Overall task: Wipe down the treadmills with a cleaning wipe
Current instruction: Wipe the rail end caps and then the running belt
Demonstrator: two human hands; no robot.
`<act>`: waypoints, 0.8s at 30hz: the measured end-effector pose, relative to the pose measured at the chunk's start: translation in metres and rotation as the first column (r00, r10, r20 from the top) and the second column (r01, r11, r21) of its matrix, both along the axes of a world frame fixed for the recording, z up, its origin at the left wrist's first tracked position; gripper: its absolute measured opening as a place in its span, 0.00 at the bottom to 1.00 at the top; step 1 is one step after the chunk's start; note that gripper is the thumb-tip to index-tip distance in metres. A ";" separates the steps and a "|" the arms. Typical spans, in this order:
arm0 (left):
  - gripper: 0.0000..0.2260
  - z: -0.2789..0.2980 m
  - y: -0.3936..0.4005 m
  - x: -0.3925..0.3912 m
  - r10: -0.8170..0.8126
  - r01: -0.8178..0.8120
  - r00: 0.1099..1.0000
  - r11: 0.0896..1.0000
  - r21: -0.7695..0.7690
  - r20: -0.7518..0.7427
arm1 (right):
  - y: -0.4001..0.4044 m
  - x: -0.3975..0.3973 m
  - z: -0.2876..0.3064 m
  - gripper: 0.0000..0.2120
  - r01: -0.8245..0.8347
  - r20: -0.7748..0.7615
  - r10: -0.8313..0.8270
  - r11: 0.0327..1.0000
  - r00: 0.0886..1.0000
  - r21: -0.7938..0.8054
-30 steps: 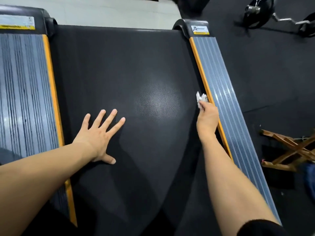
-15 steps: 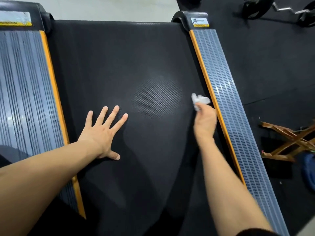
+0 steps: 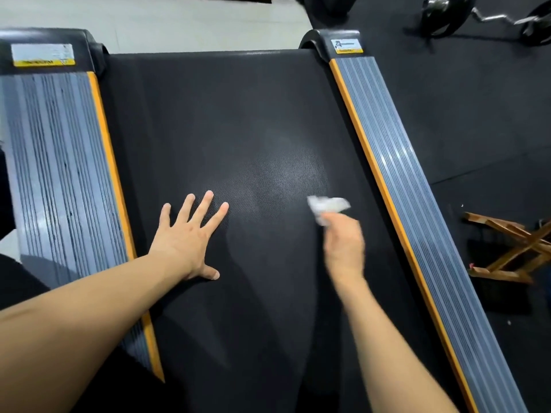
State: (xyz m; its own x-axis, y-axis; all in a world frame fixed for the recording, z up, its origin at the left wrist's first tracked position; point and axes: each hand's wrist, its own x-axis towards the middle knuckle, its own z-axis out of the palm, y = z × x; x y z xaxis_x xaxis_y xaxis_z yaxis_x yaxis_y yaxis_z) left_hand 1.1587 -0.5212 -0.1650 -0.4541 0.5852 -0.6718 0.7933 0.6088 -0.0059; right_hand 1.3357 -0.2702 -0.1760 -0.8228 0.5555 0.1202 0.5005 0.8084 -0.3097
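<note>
Treadmill belt [image 3: 238, 120]: matt black, finely dimpled rubber-like texture. Side rails [image 3: 417, 204]: grey, ribbed, slight sheen, orange-edged. Wipe [image 3: 326, 205]: white, crumpled, paper-like. Folding frame [image 3: 512, 248]: bare wood.

Under me is the wide black textured treadmill belt [image 3: 238, 120], with a grey ribbed side rail edged in orange [image 3: 399, 186] on its right and a matching one [image 3: 59, 174] on its left. My left hand [image 3: 186, 242] lies flat on it, fingers spread; my right hand [image 3: 343, 244] presses a crumpled white wipe [image 3: 326, 205] against it.
</note>
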 end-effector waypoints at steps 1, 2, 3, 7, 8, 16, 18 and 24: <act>0.62 -0.001 -0.002 0.001 0.004 -0.004 1.000 1.000 0.009 -0.006 | 0.023 0.014 -0.003 0.11 0.142 -0.039 -0.141 0.990 0.989 0.011; 0.61 -0.001 -0.003 0.002 0.008 -0.008 1.000 1.000 0.019 -0.012 | 0.040 0.027 -0.004 0.12 0.282 -0.080 -0.281 0.960 0.956 -0.003; 0.61 -0.002 -0.004 0.002 0.012 -0.011 1.000 1.000 0.027 -0.017 | 0.049 0.035 -0.010 0.14 0.400 -0.086 -0.400 0.916 0.912 -0.018; 0.61 -0.004 -0.005 0.002 0.020 -0.019 1.000 0.999 0.043 -0.014 | 0.001 0.000 -0.013 0.15 0.422 -0.270 -0.450 0.893 0.851 -0.157; 0.61 -0.005 -0.005 0.002 0.018 -0.018 1.000 0.999 0.049 -0.018 | -0.025 -0.014 -0.011 0.16 0.284 -0.324 -0.328 0.942 0.888 -0.177; 0.56 -0.005 -0.020 0.006 0.014 -0.011 0.999 0.996 0.093 -0.030 | -0.074 -0.026 0.001 0.18 -0.322 -0.207 0.290 0.936 0.934 -0.143; 0.55 -0.005 -0.023 0.007 0.021 -0.018 0.999 0.994 0.105 -0.026 | -0.017 -0.003 0.009 0.13 -0.003 -0.050 -0.005 0.988 0.999 -0.151; 0.52 -0.004 -0.028 0.012 0.026 -0.019 0.999 0.987 0.161 -0.043 | 0.028 0.020 -0.018 0.14 0.561 -0.093 -0.582 0.808 0.808 -0.180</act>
